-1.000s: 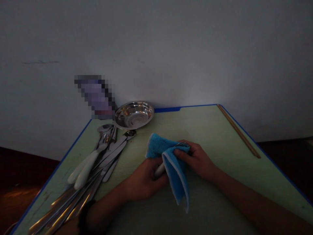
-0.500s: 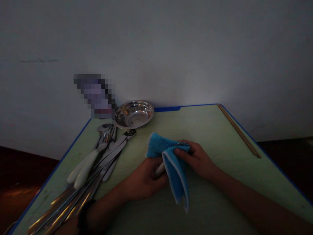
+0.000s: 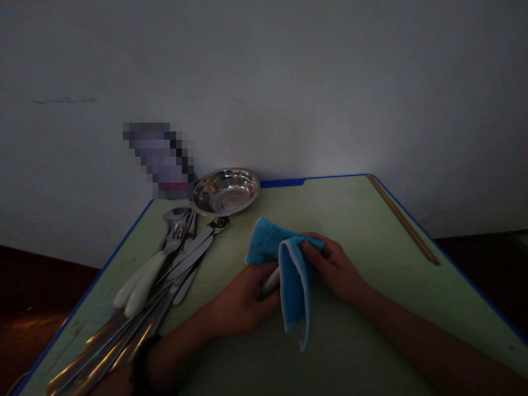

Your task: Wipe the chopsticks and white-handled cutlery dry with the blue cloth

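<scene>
My left hand [image 3: 251,300] is closed round the pale handle [image 3: 271,281] of a fork above the middle of the table. A blue cloth [image 3: 295,286] with a light edge is folded over the fork's metal end, which it now hides. Pinching the cloth round that end is my right hand [image 3: 336,269], thumb on top. One flap of cloth hangs down between the hands, and another part spreads out behind my left fingers.
Left of my hands lies a pile of cutlery [image 3: 165,275], with spoons, knives and white-handled pieces. A steel bowl [image 3: 226,192] stands at the back near a blurred, leaning object [image 3: 160,159]. Chopsticks [image 3: 404,220] lie along the right edge of the green table [image 3: 338,203]. A wall rises behind.
My right hand has shifted slightly up and right along the fork with the cloth. The tines that showed before are covered, and the hanging flap has swung left. My left hand stays put.
</scene>
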The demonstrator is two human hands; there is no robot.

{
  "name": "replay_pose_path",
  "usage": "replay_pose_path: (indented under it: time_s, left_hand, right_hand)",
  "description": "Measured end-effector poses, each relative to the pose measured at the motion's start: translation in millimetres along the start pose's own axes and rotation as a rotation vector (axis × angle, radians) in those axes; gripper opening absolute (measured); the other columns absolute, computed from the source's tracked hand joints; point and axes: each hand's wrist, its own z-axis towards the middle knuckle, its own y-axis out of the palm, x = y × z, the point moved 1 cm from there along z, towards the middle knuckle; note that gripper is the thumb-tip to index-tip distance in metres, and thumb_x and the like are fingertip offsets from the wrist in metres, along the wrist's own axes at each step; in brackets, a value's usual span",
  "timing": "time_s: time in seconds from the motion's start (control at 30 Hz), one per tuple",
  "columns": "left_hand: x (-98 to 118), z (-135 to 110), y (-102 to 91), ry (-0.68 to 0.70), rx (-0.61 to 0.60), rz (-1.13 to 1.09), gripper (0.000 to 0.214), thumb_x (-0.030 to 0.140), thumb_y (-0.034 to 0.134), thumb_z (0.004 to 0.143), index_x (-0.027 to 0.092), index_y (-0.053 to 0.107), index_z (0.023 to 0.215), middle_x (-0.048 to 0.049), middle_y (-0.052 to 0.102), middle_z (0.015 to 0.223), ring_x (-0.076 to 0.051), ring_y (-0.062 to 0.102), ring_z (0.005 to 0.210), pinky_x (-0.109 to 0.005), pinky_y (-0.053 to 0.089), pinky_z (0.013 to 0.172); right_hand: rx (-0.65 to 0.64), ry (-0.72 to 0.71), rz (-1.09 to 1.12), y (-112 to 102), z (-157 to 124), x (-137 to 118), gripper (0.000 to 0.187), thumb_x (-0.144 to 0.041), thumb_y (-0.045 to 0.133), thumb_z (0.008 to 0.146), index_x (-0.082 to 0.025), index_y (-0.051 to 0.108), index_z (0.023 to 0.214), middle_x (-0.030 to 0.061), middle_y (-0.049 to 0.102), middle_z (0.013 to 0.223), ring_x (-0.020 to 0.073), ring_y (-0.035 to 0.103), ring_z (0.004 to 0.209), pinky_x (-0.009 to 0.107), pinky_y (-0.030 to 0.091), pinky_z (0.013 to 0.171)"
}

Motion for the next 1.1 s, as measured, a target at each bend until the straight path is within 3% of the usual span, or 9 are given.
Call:
replay_pose_path:
  time_s: [0.23,0.43,0.6,0.77,0.87,1.1]
  left_hand:
    - [0,0,-0.8,-0.032,-0.002,-0.088,0.010,0.025,0.051,0.080,0.016,0.054,0.082,0.0011,0.053,0.078,-0.014,0.049,0.074,-0.026,0.041,0.073]
    - [-6,-1,2.7,-0.151,0.022,-0.485,0.033,0.039,0.031,0.088,0.017,0.047,0.071,0.0037,0.041,0.059,-0.009,0.038,0.052,-0.021,0.036,0.050]
    - [-6,0,5.4,-0.180,0.036,-0.388,0.032,0.044,0.034,0.088,0.017,0.048,0.077,0.0038,0.040,0.064,-0.009,0.037,0.055,-0.021,0.035,0.051]
    - [-1,0,3.9,-0.128,0.053,-0.158,0.030,0.040,0.036,0.089,0.016,0.053,0.081,0.0013,0.049,0.073,-0.012,0.045,0.069,-0.024,0.040,0.067]
    - [-4,0,5.8,-0.165,0.078,-0.211,0.033,0.042,0.034,0.089,0.016,0.052,0.078,0.0024,0.047,0.067,-0.011,0.044,0.063,-0.023,0.040,0.062]
    - [-9,1,9.0,-0.265,0.149,-0.379,0.040,0.049,0.032,0.087,0.017,0.050,0.072,0.0013,0.047,0.065,-0.011,0.045,0.059,-0.023,0.040,0.054]
  right_hand:
    - [0.054,-0.017,0.021,1,0,0,0.022,-0.036,0.042,0.087,-0.020,0.057,0.092,-0.0027,0.054,0.073,0.0086,0.051,0.069,0.020,0.042,0.066]
    - [0.000,0.012,0.065,-2,2,2,0.017,-0.032,0.053,0.082,-0.022,0.055,0.096,-0.0027,0.058,0.081,0.0094,0.053,0.075,0.022,0.044,0.070]
    - [-0.013,0.040,0.070,-4,1,4,0.026,-0.030,0.060,0.076,-0.023,0.053,0.101,-0.0018,0.060,0.085,0.0109,0.055,0.076,0.024,0.046,0.069]
    - [-0.002,0.040,0.037,-3,1,1,0.021,-0.031,0.059,0.076,-0.020,0.055,0.094,-0.0018,0.058,0.079,0.0105,0.054,0.072,0.023,0.044,0.067]
    - [-0.023,0.046,0.083,-1,1,0,0.015,-0.034,0.053,0.080,-0.019,0.054,0.084,-0.0023,0.055,0.074,0.0095,0.051,0.067,0.022,0.043,0.064]
    - [-0.012,0.067,0.036,-4,3,0,0.025,-0.039,0.045,0.084,-0.017,0.054,0.076,-0.0022,0.050,0.068,0.0093,0.047,0.062,0.021,0.040,0.060]
